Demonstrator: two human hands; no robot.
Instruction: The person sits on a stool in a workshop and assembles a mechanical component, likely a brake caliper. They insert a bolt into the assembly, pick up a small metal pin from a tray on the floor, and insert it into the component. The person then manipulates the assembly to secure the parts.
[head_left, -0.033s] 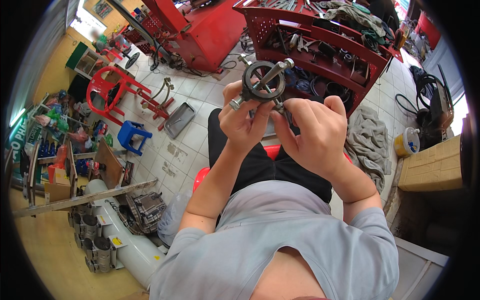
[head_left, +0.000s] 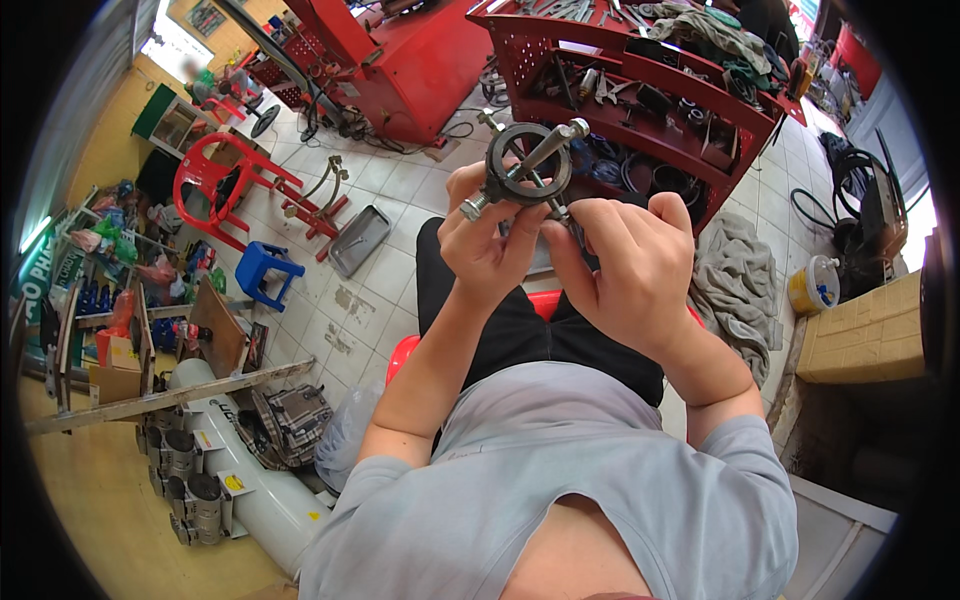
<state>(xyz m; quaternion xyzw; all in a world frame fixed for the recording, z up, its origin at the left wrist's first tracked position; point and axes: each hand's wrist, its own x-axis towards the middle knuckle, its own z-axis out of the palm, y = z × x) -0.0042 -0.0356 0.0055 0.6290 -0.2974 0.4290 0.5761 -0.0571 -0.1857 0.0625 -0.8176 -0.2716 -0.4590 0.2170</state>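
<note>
Held out above my lap is a dark round metal ring tool (head_left: 496,168) with several bolts through it, somewhat like a puller. One thick silver bolt (head_left: 547,148) slants across its opening, its head at the upper right. My left hand (head_left: 489,240) is closed round the ring's lower left side, thumb and fingers pressed on it. Close beside it, my right hand (head_left: 630,262) has its thumb and fingers bent in a pinch at the end of a thin bolt at the ring's lower right. Its fingertips partly hide that end.
A red tool cart (head_left: 640,130) full of tools stands ahead. To the left are a grey tray (head_left: 360,241), a blue stool (head_left: 268,273) and a red chair (head_left: 205,185). A grey cloth (head_left: 738,285) lies on the floor at right, near a bucket (head_left: 812,285) and a carton (head_left: 865,330).
The ring tool has shifted very slightly to the right. Both hands keep the same hold on it.
</note>
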